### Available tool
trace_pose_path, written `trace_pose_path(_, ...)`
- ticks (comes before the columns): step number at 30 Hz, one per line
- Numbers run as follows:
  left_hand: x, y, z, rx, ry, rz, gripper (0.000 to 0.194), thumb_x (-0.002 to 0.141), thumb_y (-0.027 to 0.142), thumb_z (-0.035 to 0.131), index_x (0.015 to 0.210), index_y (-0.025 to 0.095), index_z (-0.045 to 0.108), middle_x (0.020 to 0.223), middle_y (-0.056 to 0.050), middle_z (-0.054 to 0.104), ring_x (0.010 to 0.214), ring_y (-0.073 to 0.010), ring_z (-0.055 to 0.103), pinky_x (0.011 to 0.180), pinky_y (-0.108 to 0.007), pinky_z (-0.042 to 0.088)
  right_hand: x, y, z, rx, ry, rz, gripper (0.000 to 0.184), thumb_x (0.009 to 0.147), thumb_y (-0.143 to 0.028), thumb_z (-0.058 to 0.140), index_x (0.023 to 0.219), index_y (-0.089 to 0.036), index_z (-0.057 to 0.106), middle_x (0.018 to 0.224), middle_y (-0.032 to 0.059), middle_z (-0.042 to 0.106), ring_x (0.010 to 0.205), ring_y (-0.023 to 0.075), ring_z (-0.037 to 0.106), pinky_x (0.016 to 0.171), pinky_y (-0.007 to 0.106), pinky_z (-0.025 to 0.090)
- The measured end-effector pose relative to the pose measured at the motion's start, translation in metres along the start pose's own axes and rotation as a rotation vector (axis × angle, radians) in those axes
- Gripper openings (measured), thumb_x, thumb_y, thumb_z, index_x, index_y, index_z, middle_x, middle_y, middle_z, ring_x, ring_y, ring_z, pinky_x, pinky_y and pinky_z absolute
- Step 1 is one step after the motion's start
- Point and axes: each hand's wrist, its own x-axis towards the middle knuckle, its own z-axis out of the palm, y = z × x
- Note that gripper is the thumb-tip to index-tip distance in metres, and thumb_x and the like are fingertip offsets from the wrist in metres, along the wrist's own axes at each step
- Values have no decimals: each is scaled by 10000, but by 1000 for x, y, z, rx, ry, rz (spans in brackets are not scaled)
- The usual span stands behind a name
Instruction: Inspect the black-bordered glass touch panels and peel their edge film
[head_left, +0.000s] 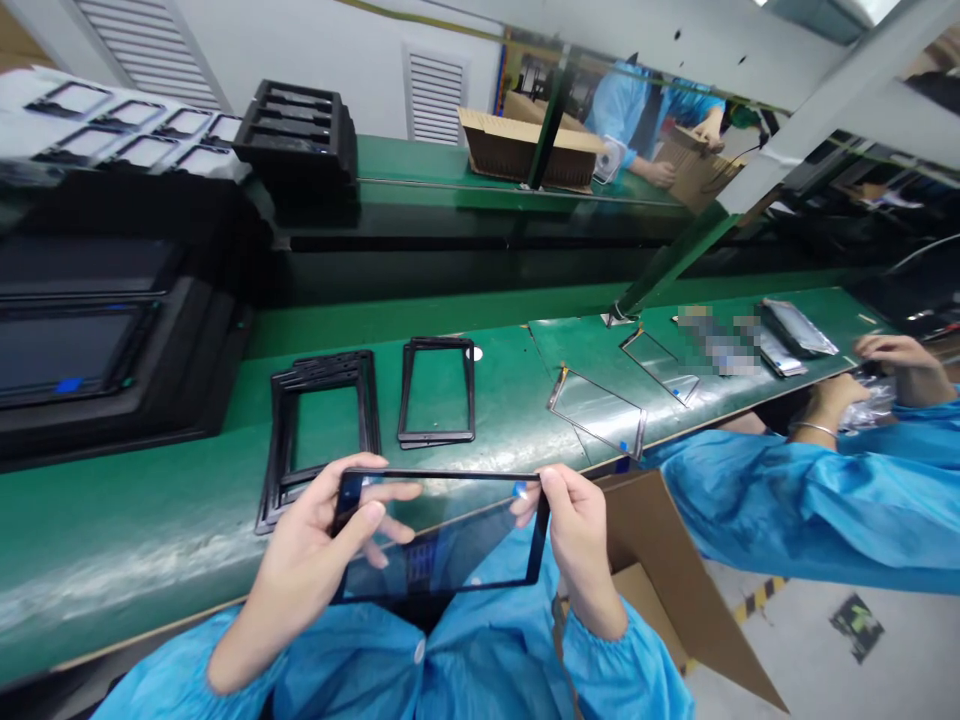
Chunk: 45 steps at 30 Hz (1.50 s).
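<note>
Between both hands I hold a clear touch panel (457, 535) with a black border, in front of my chest at the bench edge. My left hand (319, 540) grips its left end, thumb on the near face and fingers showing through the glass behind. At the right end, my right hand (581, 530) pinches the upper corner, close to a small blue tab. Just beyond the panel lie a stack of black frames (279, 440) and a smaller pair of black frames (405, 395). Farther right, two thin clear panels with dark borders (596, 410) rest on the green bench (502, 400).
Stacked black trays (202, 370) holding dark screens fill the left. A black bin (296, 150) stands behind them. An open cardboard box (675, 590) sits below the bench at right. A co-worker's blue sleeve (810, 500) is beside me; a green post (667, 265) rises ahead.
</note>
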Motion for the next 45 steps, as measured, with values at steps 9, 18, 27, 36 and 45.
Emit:
trace_pose_path(9,16,12,3,637,30,564,443,960,336,722,1400,293,704,1636,-84,570,1522,-367,508,1280,-554,393,-13,-4,2,-84,-15,-94,188,950,-365,767,1040,-206,812,724,58,840,605,228,818,621,287,650)
trace_pose_path(18,34,15,32,815,-345,793,305,1088,261,555,1185,221,841,1085,-61,866,968,-257,816,862,-343,616,-14,-1,6,-96,-85,-108,138,977,-285,724,1055,-233,826,752,21,850,610,196,821,634,248,650)
trace_pose_path(27,19,22,37,362,-434,77,434,1092,446,530,1401,224,738,1039,-89,861,834,-240,832,720,-295,637,-2,-8,8,-7,-300,60,386,1016,-528,684,1251,-257,827,990,70,878,911,260,849,826,346,668)
trace_pose_path(36,9,10,31,-80,-265,-144,694,949,610,751,1454,145,655,1192,-229,821,932,-322,841,700,-349,697,5,-10,18,61,-169,132,603,884,-762,720,703,-191,785,712,121,832,579,297,805,588,367,657)
trace_pose_path(45,10,18,17,297,-258,50,537,951,490,747,1435,260,722,1365,-130,777,1146,-340,787,953,-409,654,3,-17,22,-161,-296,-78,484,1059,-517,589,746,-219,806,716,47,837,631,206,804,661,277,621)
